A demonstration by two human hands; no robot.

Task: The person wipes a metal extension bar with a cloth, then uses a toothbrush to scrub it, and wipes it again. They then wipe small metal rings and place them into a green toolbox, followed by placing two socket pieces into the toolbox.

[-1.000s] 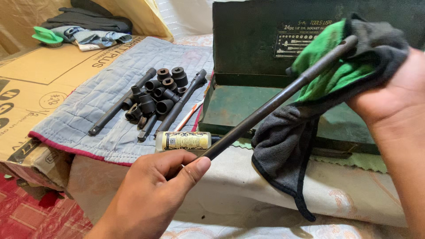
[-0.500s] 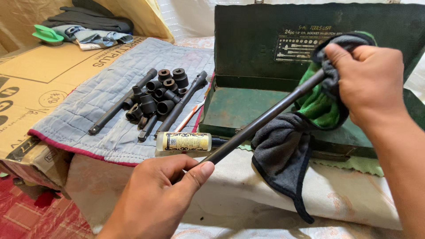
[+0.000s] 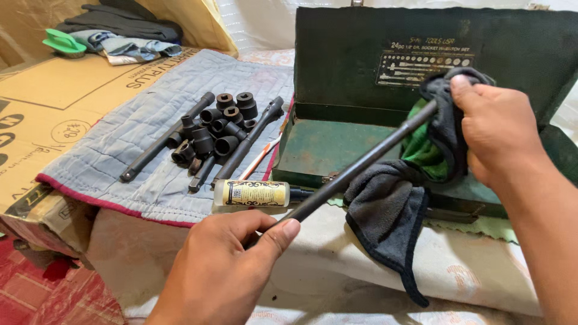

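The left hand [image 3: 226, 271], low in the frame's centre, closes its grip around the lower end of a long dark steel bar [image 3: 361, 164]. The right hand [image 3: 497, 129], at right, pinches a grey-and-green cloth [image 3: 391, 210] tight around the bar's upper end, before the open green metal toolbox [image 3: 361, 66].

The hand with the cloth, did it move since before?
Yes. The right hand with the grey-and-green cloth slid down the dark metal bar toward the left hand, now lower against the green toolbox lid.
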